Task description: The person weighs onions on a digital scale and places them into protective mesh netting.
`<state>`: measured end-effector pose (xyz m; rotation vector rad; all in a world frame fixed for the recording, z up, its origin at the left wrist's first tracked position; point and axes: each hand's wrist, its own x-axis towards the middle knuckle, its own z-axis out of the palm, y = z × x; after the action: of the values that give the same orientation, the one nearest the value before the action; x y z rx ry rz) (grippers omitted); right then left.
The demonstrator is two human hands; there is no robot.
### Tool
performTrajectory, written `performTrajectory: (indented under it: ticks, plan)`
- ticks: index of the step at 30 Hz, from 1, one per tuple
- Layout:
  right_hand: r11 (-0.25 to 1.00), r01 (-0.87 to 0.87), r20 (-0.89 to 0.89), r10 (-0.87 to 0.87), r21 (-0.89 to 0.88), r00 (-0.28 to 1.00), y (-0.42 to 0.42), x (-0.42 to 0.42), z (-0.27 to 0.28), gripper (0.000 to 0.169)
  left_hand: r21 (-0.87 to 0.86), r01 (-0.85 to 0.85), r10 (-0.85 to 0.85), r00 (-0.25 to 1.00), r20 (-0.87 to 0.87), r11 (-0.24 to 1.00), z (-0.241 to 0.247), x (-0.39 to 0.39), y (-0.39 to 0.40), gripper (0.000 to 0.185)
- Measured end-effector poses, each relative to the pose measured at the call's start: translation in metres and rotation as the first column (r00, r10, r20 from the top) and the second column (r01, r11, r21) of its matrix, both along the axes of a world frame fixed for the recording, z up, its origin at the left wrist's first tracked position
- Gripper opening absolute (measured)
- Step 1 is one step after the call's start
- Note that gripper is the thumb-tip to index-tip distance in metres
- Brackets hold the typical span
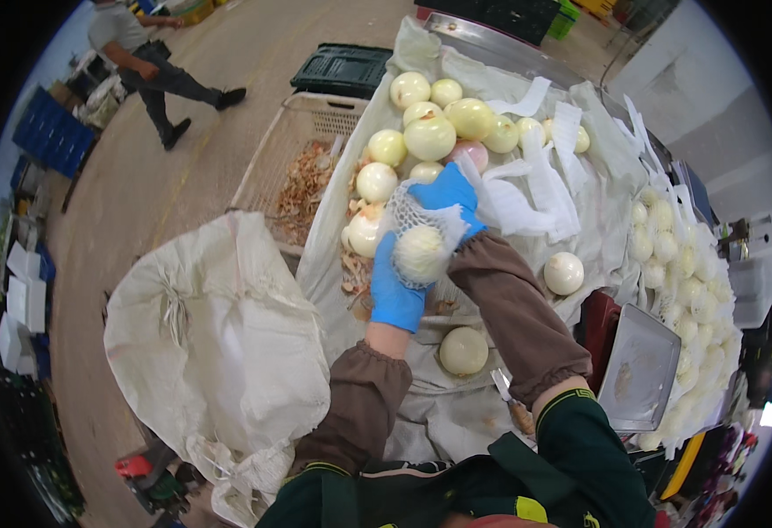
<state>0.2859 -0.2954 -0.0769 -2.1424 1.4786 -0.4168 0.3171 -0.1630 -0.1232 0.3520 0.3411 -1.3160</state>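
A peeled onion (420, 253) sits inside a white mesh bag (407, 210). My left hand (396, 290), in a blue glove, grips it from below and the left. The blue-gloved right hand (450, 193) is on the upper part of the netting, its fingertips partly hidden by it. Just beyond lie several peeled onions (430, 137), one of them pinkish (468, 156). Flat white mesh bags (536, 191) lie to the right of my hands. A single onion (463, 350) rests below them, and another (563, 273) lies beyond my right sleeve.
A knife (512, 399) lies near my right forearm. To the right stand a scale with a metal pan (640, 369) and a pile of bagged onions (689, 297). Leftward are a crate (260, 158) with onion skins, a woven sack (221, 343) and a walking person (155, 72).
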Motion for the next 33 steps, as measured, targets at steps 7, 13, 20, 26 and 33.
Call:
performTrajectory:
  ticks: [7, 13, 20, 26, 33]
  plan:
    - [0.999, 0.041, 0.314, -0.029, -0.031, 0.949, 0.008, -0.027, 0.012, 0.044, 0.095, 0.065, -0.077, 0.988, 0.134, 0.993, -0.009, 0.014, -0.011, 0.044]
    - [0.439, -0.383, 0.536, -0.304, 0.813, 0.788, 0.054, -0.149, 0.088, 0.044, -0.257, 0.342, -0.315, 0.939, 0.14, 0.904, 0.04, 0.004, 0.041, 0.045]
    - [0.076, -0.573, 0.568, -0.283, 0.816, 0.773, 0.177, -0.244, 0.113, 0.04, -0.133, 0.56, -0.506, 0.809, 0.299, 0.818, 0.078, -0.084, 0.076, 0.043]
    - [0.9, -0.278, 0.497, 0.081, 0.336, 0.864, 0.216, -0.328, 0.123, 0.029, 0.012, 0.689, -0.608, 0.632, 0.48, 0.725, 0.097, -0.162, 0.087, 0.042]
    - [0.847, 0.115, 0.847, -0.528, 0.519, 0.065, 0.254, -0.479, 0.063, 0.027, 0.103, 0.801, -0.637, 0.382, 0.669, 0.589, 0.137, -0.261, 0.068, 0.042]
